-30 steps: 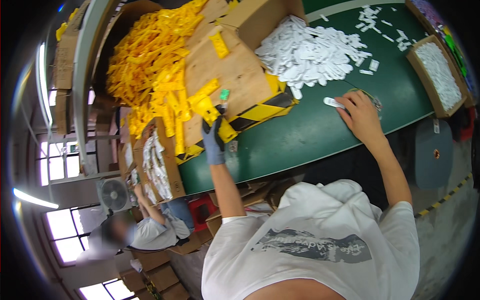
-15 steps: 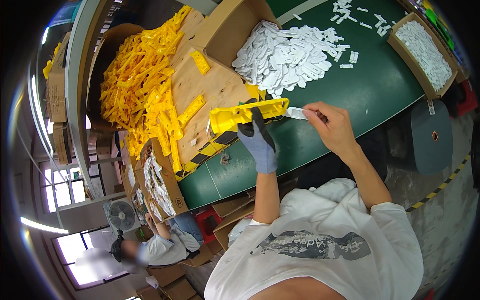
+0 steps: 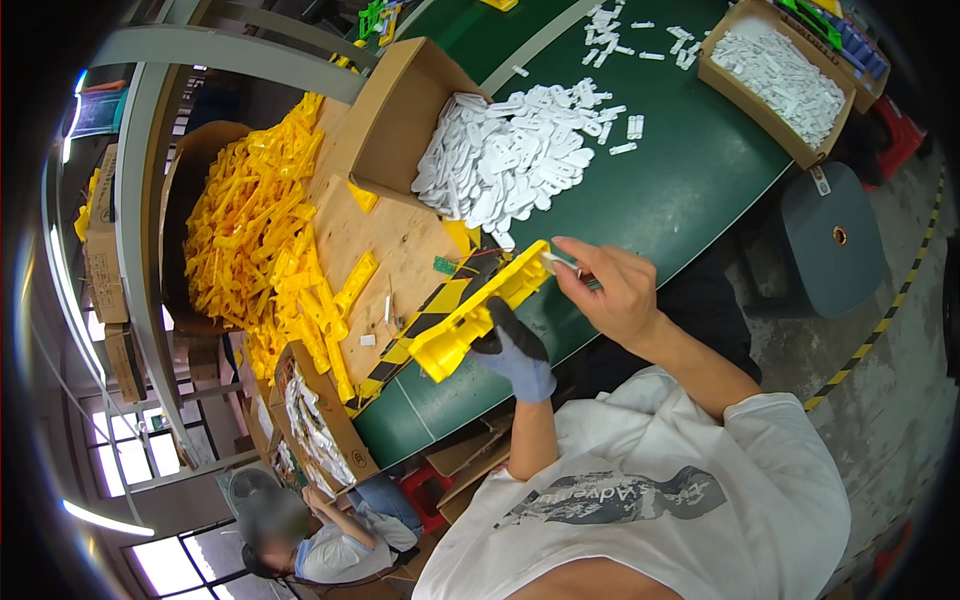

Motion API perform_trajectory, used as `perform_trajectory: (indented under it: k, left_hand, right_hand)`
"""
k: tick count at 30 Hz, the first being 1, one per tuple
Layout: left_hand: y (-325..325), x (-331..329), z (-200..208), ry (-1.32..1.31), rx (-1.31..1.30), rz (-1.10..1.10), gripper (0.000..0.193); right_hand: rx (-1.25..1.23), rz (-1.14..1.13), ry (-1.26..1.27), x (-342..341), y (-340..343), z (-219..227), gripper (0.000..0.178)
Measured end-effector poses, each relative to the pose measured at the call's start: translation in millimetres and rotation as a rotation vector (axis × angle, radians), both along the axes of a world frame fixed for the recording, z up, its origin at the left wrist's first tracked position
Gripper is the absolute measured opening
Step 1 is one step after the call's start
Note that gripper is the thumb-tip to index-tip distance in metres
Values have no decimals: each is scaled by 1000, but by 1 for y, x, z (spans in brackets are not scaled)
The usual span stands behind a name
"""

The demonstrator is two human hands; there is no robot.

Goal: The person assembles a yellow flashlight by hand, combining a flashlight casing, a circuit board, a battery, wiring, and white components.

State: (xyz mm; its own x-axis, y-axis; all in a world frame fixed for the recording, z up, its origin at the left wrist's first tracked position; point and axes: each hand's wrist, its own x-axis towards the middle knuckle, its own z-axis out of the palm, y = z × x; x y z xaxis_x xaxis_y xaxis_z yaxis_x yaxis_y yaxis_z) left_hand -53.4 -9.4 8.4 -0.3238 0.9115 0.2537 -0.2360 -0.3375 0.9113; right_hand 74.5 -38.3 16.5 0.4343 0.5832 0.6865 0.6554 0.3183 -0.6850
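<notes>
My left hand (image 3: 515, 358), in a grey-blue glove with black fingers, grips a long yellow plastic housing (image 3: 462, 332) from below. The housing is tilted, with its far end up to the right. Bare, my right hand (image 3: 618, 292) pinches a small white plastic piece (image 3: 560, 262) at that far end. Fingers partly cover the piece, and I cannot tell whether it sits inside the housing. Just beyond the housing lie a small green circuit board (image 3: 444, 265) and thin wires, near the black-and-yellow taped edge (image 3: 440, 300) of a wooden board.
White plastic pieces (image 3: 510, 160) spill from a cardboard box (image 3: 400, 125) onto the green table (image 3: 690, 160). Yellow housings (image 3: 250, 220) are heaped at the left. Another box (image 3: 775, 85) of small white parts stands far right, above a grey stool (image 3: 835, 240). A person (image 3: 345, 540) works at lower left.
The view has shifted. The yellow housing has come closer to me and tilts more steeply. My right hand has brought the white piece up against its far end.
</notes>
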Motion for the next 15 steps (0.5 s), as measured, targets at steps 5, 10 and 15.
perform_trajectory:
  k: [5, 10, 15]
  left_hand:
    - [8, -16, 14, -46, -99, -356, 35]
    - [-5, 0, 15, 11, -113, -466, 46]
    - [-1, 13, 10, -321, -330, -596, 52]
  right_hand:
    - [-102, 379, 435, 12, -5, 9, 43]
    - [-258, 762, 997, 4, -7, -11, 35]
    - [-226, 1014, 1109, 16, -12, -4, 40]
